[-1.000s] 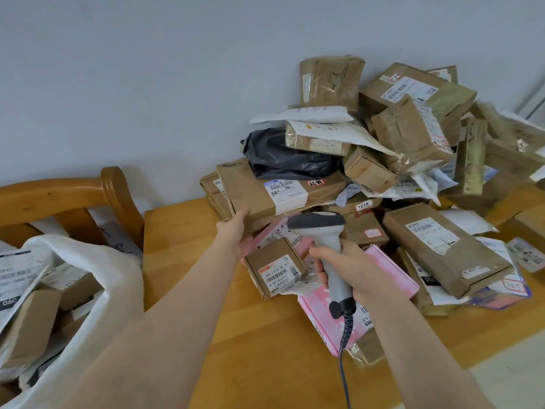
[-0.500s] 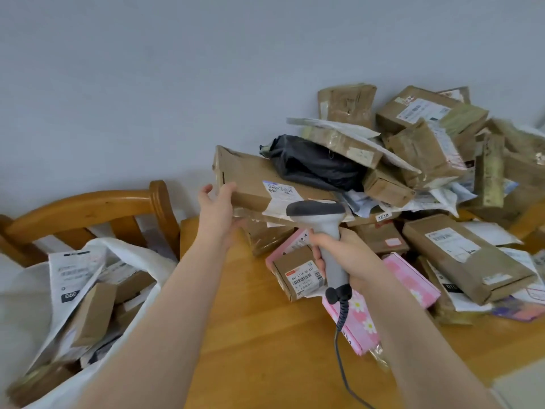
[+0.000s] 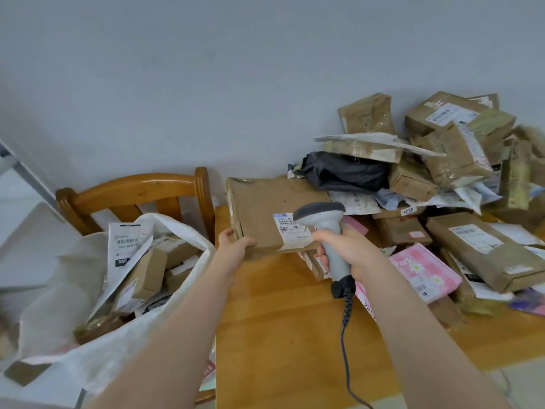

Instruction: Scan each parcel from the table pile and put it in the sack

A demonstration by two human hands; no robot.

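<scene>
Parcel point(image 3: 265, 211), flat brown cardboard box with a white barcode label point(image 3: 290, 231): held up over the far left part of the wooden surface point(image 3: 280, 320), just beside the pile point(image 3: 442, 178). Hands: left hand point(image 3: 236, 243) grips the parcel's near left corner; right hand point(image 3: 351, 249) is wrapped round the handle of a grey corded scanner point(image 3: 321, 214), its head in front of the label. Sack point(image 3: 59, 290): white, open, by a wooden chair point(image 3: 138, 187) left of the surface, holding boxes and paper mailers. Pile: brown boxes, black bag point(image 3: 345, 172), pink box point(image 3: 424, 270).
</scene>
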